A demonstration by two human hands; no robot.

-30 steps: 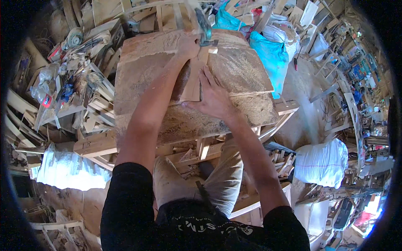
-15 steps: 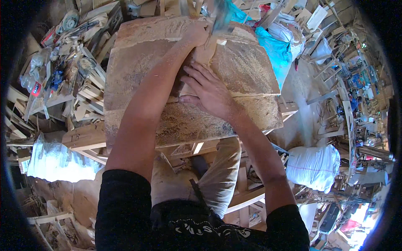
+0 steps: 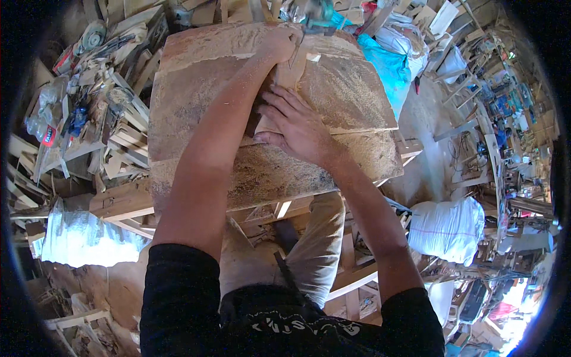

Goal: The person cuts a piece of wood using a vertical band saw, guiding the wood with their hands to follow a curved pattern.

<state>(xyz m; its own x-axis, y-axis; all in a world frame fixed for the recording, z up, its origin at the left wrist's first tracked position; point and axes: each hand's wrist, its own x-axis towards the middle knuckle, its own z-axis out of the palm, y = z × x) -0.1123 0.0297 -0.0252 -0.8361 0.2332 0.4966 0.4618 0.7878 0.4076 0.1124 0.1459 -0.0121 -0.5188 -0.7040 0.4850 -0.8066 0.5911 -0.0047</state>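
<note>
A narrow, pale piece of wood (image 3: 289,72) lies lengthwise on a dusty brown worktop (image 3: 196,89). My left hand (image 3: 279,46) is closed at its far end, fingers curled around the edge there; a thin dark edge shows beside the fingertips. Nearer to me, my right hand (image 3: 292,124) rests flat on the wood, fingers stretched out and the thumb apart at its near end. Just beyond the left hand is a blurred grey and teal shape (image 3: 312,13), whose kind I cannot make out. Sawdust coats the worktop around both hands.
Scrap wood (image 3: 128,140) is heaped at the left, with a plastic bottle (image 3: 41,130) among it. A turquoise sack (image 3: 386,65) touches the worktop's far right side. A stuffed white sack (image 3: 449,229) stands at the right. Wooden framing (image 3: 125,199) shows under the worktop.
The blurred grey and teal shape beyond my left hand has shifted up and away from it. Both hands and the wood hold nearly the same place; the whole view has shifted slightly.
</note>
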